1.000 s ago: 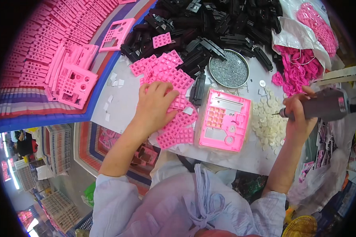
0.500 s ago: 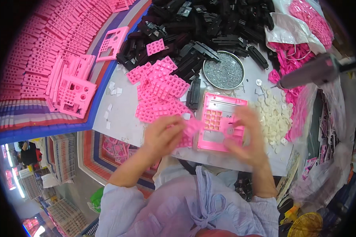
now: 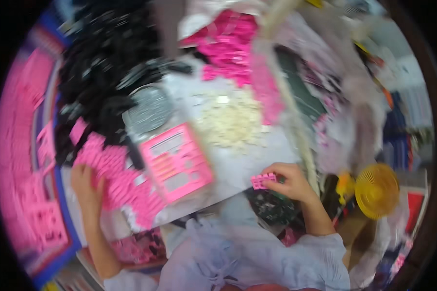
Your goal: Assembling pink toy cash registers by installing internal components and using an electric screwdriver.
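Observation:
Motion blurs the whole view. My right hand, off the table's near right edge, pinches a small pink button pad between thumb and fingers. At the left, my left hand lies at the edge of a pile of pink button pads, its thumb apart from its fingers; nothing shows in it. Between my hands a pink rectangular panel with cut-outs sits on the table, untouched. It has a grid of openings and a larger rectangular window.
Behind the panel stands a round tin of small metal pieces. Cream discs are heaped to its right. Black plastic parts cover the far left. A bag of bright pink pieces is at the back; a yellow basket is at right.
The view has swung right. My right hand has left the panel and now holds a pink button pad off the table edge. My left hand has moved from beside the panel to the pad pile.

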Tool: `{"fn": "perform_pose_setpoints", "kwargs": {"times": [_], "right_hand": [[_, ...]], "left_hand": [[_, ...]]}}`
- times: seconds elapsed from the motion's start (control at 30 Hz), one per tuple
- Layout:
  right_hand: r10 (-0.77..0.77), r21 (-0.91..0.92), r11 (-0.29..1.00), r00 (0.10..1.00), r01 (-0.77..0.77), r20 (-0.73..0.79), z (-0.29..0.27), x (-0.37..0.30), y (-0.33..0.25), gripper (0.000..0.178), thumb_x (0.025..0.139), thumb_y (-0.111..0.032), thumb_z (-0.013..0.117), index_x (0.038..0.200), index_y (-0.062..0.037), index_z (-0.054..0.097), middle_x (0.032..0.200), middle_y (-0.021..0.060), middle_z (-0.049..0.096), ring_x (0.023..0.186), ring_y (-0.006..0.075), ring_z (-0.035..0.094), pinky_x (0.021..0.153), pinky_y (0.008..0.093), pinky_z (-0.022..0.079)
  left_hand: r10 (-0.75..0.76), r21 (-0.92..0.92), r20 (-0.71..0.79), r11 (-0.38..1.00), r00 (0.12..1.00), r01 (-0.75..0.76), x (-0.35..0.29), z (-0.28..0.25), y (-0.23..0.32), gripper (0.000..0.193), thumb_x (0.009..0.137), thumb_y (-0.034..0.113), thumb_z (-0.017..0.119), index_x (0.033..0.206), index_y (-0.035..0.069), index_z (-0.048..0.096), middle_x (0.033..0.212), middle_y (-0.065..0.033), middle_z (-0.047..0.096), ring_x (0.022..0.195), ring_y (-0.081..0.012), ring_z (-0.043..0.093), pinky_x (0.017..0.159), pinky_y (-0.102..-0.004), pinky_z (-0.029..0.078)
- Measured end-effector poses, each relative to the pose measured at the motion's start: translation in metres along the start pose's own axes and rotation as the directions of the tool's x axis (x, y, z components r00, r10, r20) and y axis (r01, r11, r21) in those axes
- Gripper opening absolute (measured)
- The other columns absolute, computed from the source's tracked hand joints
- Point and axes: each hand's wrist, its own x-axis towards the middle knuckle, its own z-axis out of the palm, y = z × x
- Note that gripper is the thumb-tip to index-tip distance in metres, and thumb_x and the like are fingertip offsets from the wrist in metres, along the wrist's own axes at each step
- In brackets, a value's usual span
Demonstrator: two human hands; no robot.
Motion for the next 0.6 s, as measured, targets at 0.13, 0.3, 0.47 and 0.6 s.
{"fn": "perform_pose_setpoints", "kwargs": {"times": [0.13, 0.3, 0.47, 0.6], "right_hand": [[0.416, 0.105, 0.909, 0.882, -0.403, -0.222, -0.063, -0.067, 0.031, 0.022, 0.087, -0.013, 0.074, 0.105, -0.0022, 0.069, 0.088, -0.0011, 0.069, 0.074, 0.0046, 0.061, 0.064, 0.0222, 0.048], [0.65, 0.078, 0.758, 0.741, -0.648, -0.168, -0.151, -0.168, 0.092, 0.023, 0.083, -0.015, 0.076, 0.101, -0.0014, 0.068, 0.079, 0.0003, 0.066, 0.072, 0.0087, 0.061, 0.064, 0.0259, 0.049], [0.826, -0.573, 0.066, 0.366, -0.817, -0.428, -0.179, -0.22, 0.095, 0.031, 0.08, -0.019, 0.075, 0.103, -0.0001, 0.068, 0.088, 0.0123, 0.072, 0.075, 0.0292, 0.07, 0.068, 0.0388, 0.054], [0.054, -0.717, 0.308, 0.764, -0.625, -0.643, -0.116, -0.15, 0.069, 0.035, 0.082, -0.023, 0.072, 0.11, -0.0018, 0.069, 0.101, 0.0156, 0.072, 0.076, 0.0338, 0.069, 0.07, 0.0423, 0.054]], "left_hand": [[-0.096, -0.387, 0.002, 0.918, 0.995, 0.09, 0.001, -0.012, -0.005, 0.022, 0.085, 0.006, 0.072, 0.099, 0.001, 0.056, 0.102, -0.0107, 0.056, 0.098, -0.0268, 0.055, 0.091, -0.0369, 0.044], [-0.443, -0.835, 0.034, 0.481, 0.896, 0.269, -0.005, -0.01, -0.029, 0.012, 0.096, 0.009, 0.064, 0.097, 0.005, 0.054, 0.093, 0.0005, 0.052, 0.082, -0.0069, 0.053, 0.07, -0.0224, 0.047], [-0.418, -0.901, 0.136, 0.325, 0.898, 0.288, -0.005, -0.005, 0.026, 0.012, 0.097, 0.008, 0.063, 0.106, 0.005, 0.055, 0.093, -0.0012, 0.059, 0.073, -0.0072, 0.057, 0.059, -0.0211, 0.044], [-0.329, -0.797, -0.088, 0.59, 0.94, 0.132, -0.032, 0.002, 0.075, 0.019, 0.087, 0.002, 0.068, 0.106, 0.004, 0.061, 0.105, -0.0066, 0.063, 0.092, -0.0158, 0.06, 0.078, -0.0275, 0.05]]}}
